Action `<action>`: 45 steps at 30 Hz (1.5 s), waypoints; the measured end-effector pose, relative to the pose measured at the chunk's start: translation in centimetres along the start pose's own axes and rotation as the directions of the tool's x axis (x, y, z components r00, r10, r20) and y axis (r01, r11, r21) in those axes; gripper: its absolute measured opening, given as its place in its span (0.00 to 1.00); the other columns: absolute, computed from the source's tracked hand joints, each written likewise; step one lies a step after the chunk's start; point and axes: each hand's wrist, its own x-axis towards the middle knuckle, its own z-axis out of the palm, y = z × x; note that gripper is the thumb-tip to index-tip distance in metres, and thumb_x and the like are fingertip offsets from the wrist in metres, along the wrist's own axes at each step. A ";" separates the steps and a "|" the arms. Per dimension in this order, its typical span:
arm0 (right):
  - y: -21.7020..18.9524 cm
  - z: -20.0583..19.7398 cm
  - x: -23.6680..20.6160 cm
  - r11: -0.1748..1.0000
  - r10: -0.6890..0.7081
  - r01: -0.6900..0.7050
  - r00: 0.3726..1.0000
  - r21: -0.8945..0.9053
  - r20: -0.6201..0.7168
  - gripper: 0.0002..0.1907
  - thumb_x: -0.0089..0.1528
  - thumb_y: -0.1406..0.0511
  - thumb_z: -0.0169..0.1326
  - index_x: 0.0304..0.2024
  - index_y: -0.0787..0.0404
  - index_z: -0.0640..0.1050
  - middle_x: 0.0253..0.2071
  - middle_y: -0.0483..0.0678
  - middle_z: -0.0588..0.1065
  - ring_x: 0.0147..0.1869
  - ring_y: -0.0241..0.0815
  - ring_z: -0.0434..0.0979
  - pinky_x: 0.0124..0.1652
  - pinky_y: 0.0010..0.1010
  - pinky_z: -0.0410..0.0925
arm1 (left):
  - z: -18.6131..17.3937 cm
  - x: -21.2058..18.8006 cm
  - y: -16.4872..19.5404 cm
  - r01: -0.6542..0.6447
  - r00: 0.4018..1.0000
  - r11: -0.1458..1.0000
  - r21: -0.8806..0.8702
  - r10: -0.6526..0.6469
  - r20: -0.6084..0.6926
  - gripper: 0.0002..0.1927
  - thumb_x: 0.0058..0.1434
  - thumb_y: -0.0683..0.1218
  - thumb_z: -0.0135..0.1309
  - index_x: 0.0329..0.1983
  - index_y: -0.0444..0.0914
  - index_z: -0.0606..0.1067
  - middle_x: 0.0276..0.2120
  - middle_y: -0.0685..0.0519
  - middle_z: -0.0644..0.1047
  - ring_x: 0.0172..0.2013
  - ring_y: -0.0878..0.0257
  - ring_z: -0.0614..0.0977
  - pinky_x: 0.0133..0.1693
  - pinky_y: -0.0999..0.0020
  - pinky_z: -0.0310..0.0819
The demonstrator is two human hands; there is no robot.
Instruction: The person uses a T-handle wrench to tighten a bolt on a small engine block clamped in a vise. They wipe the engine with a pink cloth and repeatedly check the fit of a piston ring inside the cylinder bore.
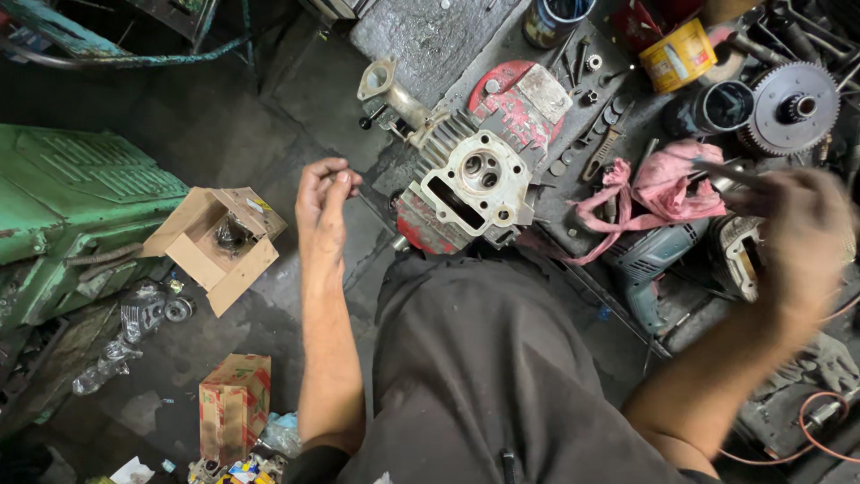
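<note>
Engine head point(470, 184), finned and pale, sits on the bench just right of the left hand point(322, 199), whose fingertips pinch something too small to tell. Right hand point(800, 237), blurred, grips a thin tool point(727, 172) beside a pink rag point(661, 190).

The cylinder head point(470, 184) sits on the tabletop point(430, 36), an open cardboard box point(218, 244) to its left, a rag point(658, 190) and power drill point(649, 264) to its right.
</note>
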 end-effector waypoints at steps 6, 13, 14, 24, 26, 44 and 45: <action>-1.2 -3.5 -6.4 0.717 0.070 0.022 0.992 0.697 -0.103 0.12 0.70 0.66 0.55 0.53 0.64 0.79 0.40 0.48 0.80 0.32 0.33 0.72 0.30 0.24 0.63 | 2.2 1.1 -0.8 0.006 0.992 0.998 -0.055 0.001 0.123 0.24 0.72 0.53 0.53 0.65 0.37 0.65 0.46 0.49 0.79 0.50 0.63 0.78 0.56 0.67 0.71; -9.5 -1.3 -7.4 0.924 -0.115 0.005 0.957 0.382 0.266 0.17 0.64 0.67 0.59 0.55 0.65 0.78 0.38 0.49 0.81 0.23 0.32 0.69 0.21 0.24 0.60 | 7.7 0.7 -0.1 0.031 0.939 0.998 -0.053 -0.011 0.344 0.49 0.56 0.53 0.67 0.73 0.34 0.54 0.61 0.44 0.72 0.62 0.53 0.73 0.65 0.58 0.63; -10.8 0.2 -7.8 0.949 -0.250 0.148 0.892 0.280 0.377 0.18 0.63 0.67 0.59 0.56 0.66 0.78 0.38 0.49 0.82 0.22 0.32 0.69 0.20 0.24 0.59 | 8.1 0.7 0.2 0.045 0.934 0.997 -0.067 -0.018 0.356 0.48 0.56 0.53 0.67 0.73 0.33 0.56 0.61 0.43 0.73 0.63 0.53 0.73 0.66 0.58 0.63; -20.8 5.7 -8.2 0.623 -0.614 0.774 0.574 -0.114 0.542 0.19 0.61 0.65 0.60 0.56 0.57 0.80 0.32 0.52 0.79 0.27 0.50 0.77 0.28 0.41 0.70 | 7.7 1.5 0.7 0.162 0.877 0.973 -0.162 -0.067 0.475 0.50 0.53 0.52 0.68 0.75 0.34 0.57 0.65 0.44 0.71 0.66 0.53 0.71 0.68 0.59 0.63; -22.3 5.6 -8.5 0.607 -0.550 0.773 0.577 -0.186 0.604 0.20 0.61 0.62 0.61 0.57 0.56 0.80 0.28 0.53 0.78 0.25 0.51 0.76 0.27 0.43 0.70 | 7.8 1.7 0.7 0.173 0.874 0.966 -0.190 -0.062 0.481 0.49 0.52 0.52 0.69 0.74 0.34 0.58 0.65 0.44 0.71 0.66 0.54 0.71 0.68 0.59 0.62; -29.2 11.5 -5.0 -0.214 0.118 0.977 0.027 -0.001 0.993 0.33 0.64 0.73 0.50 0.72 0.60 0.62 0.53 0.64 0.71 0.25 0.34 0.75 0.17 0.27 0.69 | 6.6 3.3 0.9 0.191 0.852 0.974 -0.120 -0.104 0.513 0.47 0.50 0.59 0.69 0.65 0.31 0.63 0.53 0.47 0.76 0.53 0.61 0.78 0.56 0.64 0.73; -29.8 12.3 -4.9 -0.257 0.129 0.966 0.009 0.025 0.992 0.32 0.62 0.74 0.50 0.70 0.61 0.62 0.59 0.69 0.69 0.22 0.33 0.75 0.16 0.28 0.69 | 6.6 3.4 1.0 0.210 0.850 0.971 -0.118 -0.121 0.513 0.47 0.50 0.59 0.69 0.64 0.32 0.63 0.52 0.47 0.76 0.52 0.61 0.78 0.55 0.65 0.74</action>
